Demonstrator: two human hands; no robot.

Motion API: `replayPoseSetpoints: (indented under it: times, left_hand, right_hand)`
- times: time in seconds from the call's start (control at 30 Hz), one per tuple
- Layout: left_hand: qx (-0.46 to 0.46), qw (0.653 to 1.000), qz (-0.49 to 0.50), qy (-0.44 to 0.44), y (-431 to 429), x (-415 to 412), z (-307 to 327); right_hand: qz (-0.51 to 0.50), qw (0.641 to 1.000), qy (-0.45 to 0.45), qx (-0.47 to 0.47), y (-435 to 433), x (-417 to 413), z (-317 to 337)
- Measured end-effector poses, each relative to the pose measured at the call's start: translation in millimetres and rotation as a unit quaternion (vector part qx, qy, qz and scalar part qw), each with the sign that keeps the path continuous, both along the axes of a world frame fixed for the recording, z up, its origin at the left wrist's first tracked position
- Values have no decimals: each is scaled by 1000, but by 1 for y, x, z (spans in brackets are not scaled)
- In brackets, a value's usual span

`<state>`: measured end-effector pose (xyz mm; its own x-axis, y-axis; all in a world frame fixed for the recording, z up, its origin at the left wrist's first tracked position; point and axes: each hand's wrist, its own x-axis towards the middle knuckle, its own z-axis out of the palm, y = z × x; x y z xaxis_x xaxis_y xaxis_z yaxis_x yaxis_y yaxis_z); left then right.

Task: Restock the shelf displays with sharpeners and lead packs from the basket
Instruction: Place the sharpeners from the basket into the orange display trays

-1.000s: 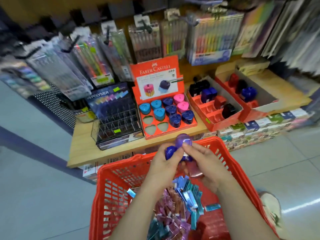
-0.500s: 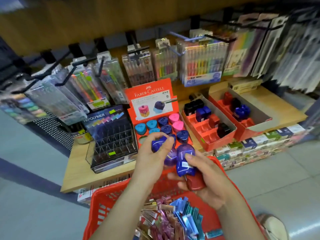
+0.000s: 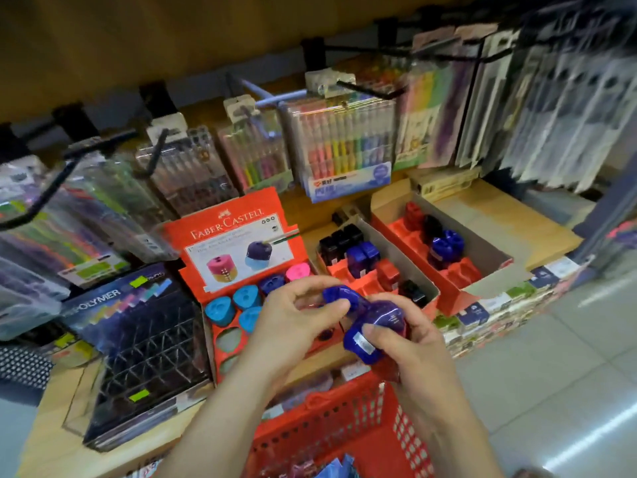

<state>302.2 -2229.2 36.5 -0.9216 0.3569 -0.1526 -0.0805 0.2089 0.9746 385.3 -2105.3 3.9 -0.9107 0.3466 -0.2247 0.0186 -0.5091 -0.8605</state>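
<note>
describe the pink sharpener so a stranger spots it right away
Find the red Faber-Castell display on the wooden shelf. The pink sharpener sits at the right end of its tray's back row. Every sharpener beside it is blue.

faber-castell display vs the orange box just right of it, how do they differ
The Faber-Castell display has an upright printed header card; the orange box has plain cardboard walls. The display holds rounded sharpeners in light blue, dark blue and pink; the box holds blocky sharpeners in black, blue and red. Both have orange trays with empty slots and stand on the wooden shelf.
</note>
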Motion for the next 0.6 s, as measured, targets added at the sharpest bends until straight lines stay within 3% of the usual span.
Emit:
replayPoseSetpoints:
  times: [0.23,0.33,0.47,0.6]
  left_hand:
    - [44,998,2,50,53,-32,8]
    - [23,994,-36,105,84,-44,14]
    - [-67,981,-80,165,123,-65,11]
    - [-188,953,-132,197,150,-76,-1]
  right_hand:
    - [-70,995,18,72,45,-20,16]
    - [-172,985,18,8,73,-10,16]
    - [-314,945,26,-88,101,5,12]
    - [-365,922,19,-130,106,7,0]
